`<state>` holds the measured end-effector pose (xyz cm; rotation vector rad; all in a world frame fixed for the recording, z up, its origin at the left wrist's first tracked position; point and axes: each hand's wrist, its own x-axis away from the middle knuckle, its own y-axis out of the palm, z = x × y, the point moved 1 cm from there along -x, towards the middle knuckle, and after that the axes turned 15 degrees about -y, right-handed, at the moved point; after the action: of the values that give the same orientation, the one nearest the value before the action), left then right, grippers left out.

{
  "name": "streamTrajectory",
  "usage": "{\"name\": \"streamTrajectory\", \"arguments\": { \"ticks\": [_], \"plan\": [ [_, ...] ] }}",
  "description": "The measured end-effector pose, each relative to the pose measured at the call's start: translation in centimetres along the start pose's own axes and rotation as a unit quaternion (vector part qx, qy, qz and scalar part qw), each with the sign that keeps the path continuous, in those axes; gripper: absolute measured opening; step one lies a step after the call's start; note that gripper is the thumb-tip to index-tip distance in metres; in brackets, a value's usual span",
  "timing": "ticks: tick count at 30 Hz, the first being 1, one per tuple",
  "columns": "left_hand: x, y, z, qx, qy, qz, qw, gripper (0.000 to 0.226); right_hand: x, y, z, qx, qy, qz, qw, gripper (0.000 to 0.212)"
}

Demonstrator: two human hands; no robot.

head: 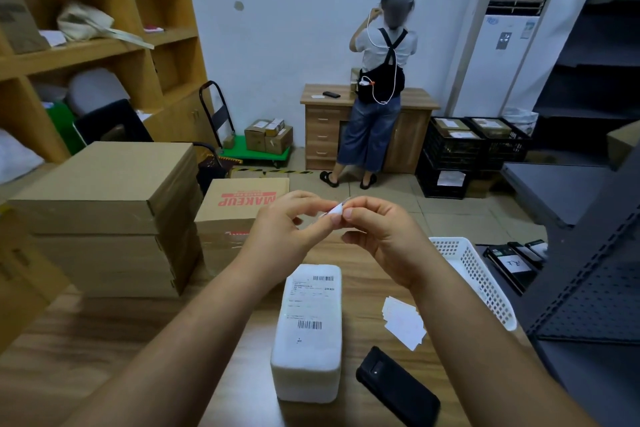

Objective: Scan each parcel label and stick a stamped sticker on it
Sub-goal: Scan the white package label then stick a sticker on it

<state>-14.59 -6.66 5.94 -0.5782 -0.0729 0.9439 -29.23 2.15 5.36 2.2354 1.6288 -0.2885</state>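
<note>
Head view: small white sticker (337,210) pinched above the wooden surface (104,340), held up between both hands. Left hand (289,222) curled, thumb and forefinger clamped on the sticker's left edge. Right hand (375,230) curled too, thumb and fingertip gripping its right side; paper bent and partly hidden by the fingers, so printing on it not legible. Directly below, white foam parcel (306,333) lying flat on the surface, long side running away from the camera, shipping label (311,302) on top with one barcode near the far end and another near the middle. Just right of the parcel, loose fan of white stickers (403,322) spread on the wood. Near the front edge, black handheld scanner (398,386) lying at a slant, close to the parcel's near right corner but apart from it. Farther right, white perforated plastic basket (474,274) at the surface's edge. To the left, stack of flat brown cartons (110,211), and beside it a box marked MAKEUP (242,201) in red, seen upside down. Beyond, on the floor, black crates (464,149) with boxed parcels, a green trolley (256,152) carrying cartons, and another person (377,87) standing with back turned at a wooden desk (322,128) against the white wall.
</note>
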Motion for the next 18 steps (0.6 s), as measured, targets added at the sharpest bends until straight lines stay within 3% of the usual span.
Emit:
{"name": "streamTrajectory", "arguments": {
  "ticks": [5, 11, 13, 18],
  "plan": [
    [-2.1, -0.2, -0.2, 0.041, 0.003, -0.05, 0.998, 0.02, -1.4, -0.2, 0.1, 0.085, -0.03, 0.018, 0.996, 0.011],
    [-4.1, 1.7, -0.4, 0.052, 0.022, -0.093, 0.994, 0.014, -0.8, -2.0, 0.0, 0.193, -0.05, 0.043, 0.979, 0.016],
    [-4.4, 3.1, -0.6, 0.083, 0.003, -0.105, 0.991, 0.011, -0.1, -3.0, 0.4, 0.183, -0.031, 0.077, 0.98, 0.014],
    [-4.6, 7.9, -0.2, 0.188, -0.109, -0.128, 0.968, 0.014, 2.3, -6.4, 0.9, 0.033, 0.046, 0.202, 0.978, 0.02]
  ]
}}
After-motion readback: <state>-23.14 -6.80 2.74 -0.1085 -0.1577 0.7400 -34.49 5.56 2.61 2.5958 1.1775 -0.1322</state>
